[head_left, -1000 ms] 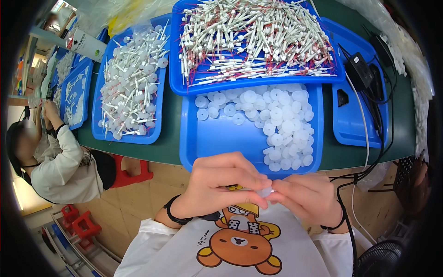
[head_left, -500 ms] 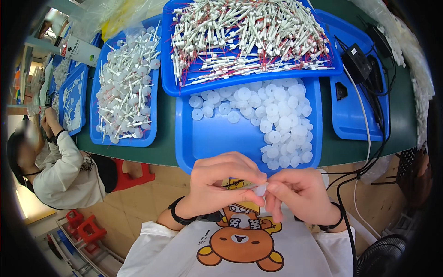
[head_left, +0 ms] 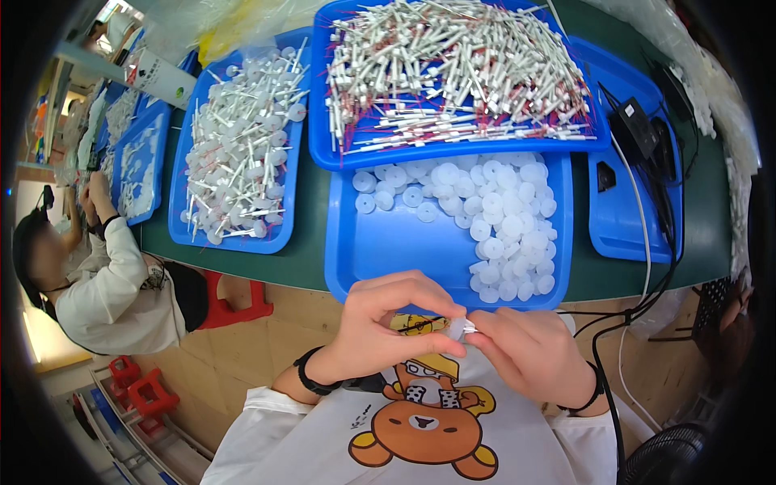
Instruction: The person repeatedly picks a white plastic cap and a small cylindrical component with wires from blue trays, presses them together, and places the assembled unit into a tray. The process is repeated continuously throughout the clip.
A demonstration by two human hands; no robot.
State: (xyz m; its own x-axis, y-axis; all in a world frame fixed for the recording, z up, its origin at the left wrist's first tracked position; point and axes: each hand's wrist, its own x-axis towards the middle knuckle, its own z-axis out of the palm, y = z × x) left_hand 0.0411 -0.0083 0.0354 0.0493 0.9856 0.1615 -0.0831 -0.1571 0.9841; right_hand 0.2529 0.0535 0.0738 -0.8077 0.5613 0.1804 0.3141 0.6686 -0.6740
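Observation:
Close in front of my chest, my left hand (head_left: 386, 322) pinches a small translucent white disc (head_left: 457, 329) between thumb and fingertips. My right hand (head_left: 529, 349) meets it from the right, its fingers closed at a thin white piece that shows beside the disc. The right fingers partly hide that piece. Just beyond my hands lies a blue tray (head_left: 388, 250) with many loose translucent discs (head_left: 513, 226), heaped along its far and right sides.
A blue tray (head_left: 459, 149) of white sticks with red wires overlaps the disc tray's far edge. At left, another tray (head_left: 179, 226) holds sticks with discs on them. Right of these, a tray (head_left: 622, 234) carries a black adapter (head_left: 634, 121) and cables. A person (head_left: 105, 279) sits far left.
The right fingers have folded in closer, and a white end now shows between them and the disc. My left hand keeps its pinch. The whole view has shifted slightly.

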